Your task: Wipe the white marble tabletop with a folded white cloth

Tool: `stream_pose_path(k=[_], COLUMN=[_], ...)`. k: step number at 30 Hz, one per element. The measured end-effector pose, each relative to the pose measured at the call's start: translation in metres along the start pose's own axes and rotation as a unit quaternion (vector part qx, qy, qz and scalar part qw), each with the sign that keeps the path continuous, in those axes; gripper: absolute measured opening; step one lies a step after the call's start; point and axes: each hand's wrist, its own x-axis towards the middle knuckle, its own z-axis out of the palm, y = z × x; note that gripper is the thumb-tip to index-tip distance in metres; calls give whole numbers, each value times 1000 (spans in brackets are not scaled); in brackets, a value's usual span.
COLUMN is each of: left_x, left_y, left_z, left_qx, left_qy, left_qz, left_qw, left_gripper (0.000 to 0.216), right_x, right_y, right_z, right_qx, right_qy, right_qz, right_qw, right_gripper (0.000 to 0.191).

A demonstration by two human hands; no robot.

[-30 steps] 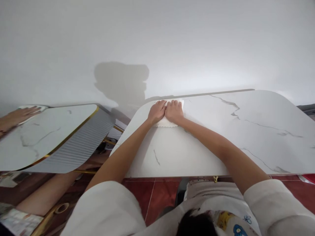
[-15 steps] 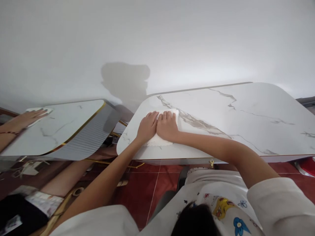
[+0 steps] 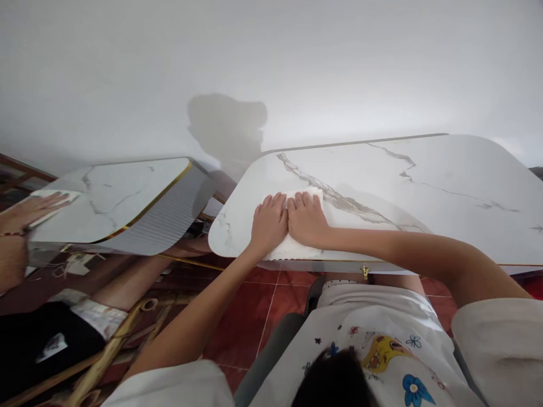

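Note:
Both my hands lie flat, side by side, on a white cloth (image 3: 292, 249) spread on a white marble-patterned table (image 3: 424, 198). My left hand (image 3: 269, 221) presses the cloth's left half with its fingers stretched forward. My right hand (image 3: 307, 219) covers the right half, fingers also flat. The cloth sits near the table's front left corner, its near edge at the table's rim.
A second marble table (image 3: 123, 198) with a gold rim and ribbed side stands to the left. Another person's hand (image 3: 29, 210) rests on a cloth at its far left edge. A white wall rises behind. The floor (image 3: 271, 316) below is red tile.
My hands have drawn the cloth back toward me, from the table's far edge to its near edge, and a little to the right in the last half second.

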Motion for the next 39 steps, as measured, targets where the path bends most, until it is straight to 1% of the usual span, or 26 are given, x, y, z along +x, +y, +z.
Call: stream_pose_path(k=[3, 7, 10, 13, 15, 18, 24, 29, 34, 39], left_x=[19, 65, 106, 144, 165, 188, 221, 240, 253, 260], left_y=[6, 9, 11, 11, 11, 9, 2, 3, 5, 4], left_z=[2, 8, 16, 26, 33, 42, 56, 60, 60, 60], left_qx=[-16, -35, -33, -39, -49, -55, -51, -40, -38, -33], left_qy=[6, 21, 15, 17, 24, 33, 49, 43, 41, 24], left_qz=[18, 44, 34, 22, 16, 7, -17, -23, -14, -1], left_qw=[1000, 998, 999, 999, 998, 998, 997, 998, 998, 999], left_gripper=[45, 36, 30, 31, 32, 35, 40, 40, 36, 35], right_x=[10, 45, 78, 107, 124, 146, 179, 197, 206, 204], right_y=[14, 40, 63, 84, 96, 110, 129, 139, 144, 144], right_z=[-1, 4, 10, 17, 21, 27, 36, 41, 42, 38], right_qx=[-11, -11, -1, 1, 2, 5, 17, 32, 38, 34], right_qy=[2, -11, -23, -26, -30, -36, -40, -48, -48, -41], right_qz=[1, 7, 25, 52, 62, 66, 56, 77, 96, 114], right_qw=[1000, 1000, 999, 998, 998, 997, 997, 995, 994, 992], right_gripper=[42, 40, 38, 38, 38, 38, 38, 39, 39, 39])
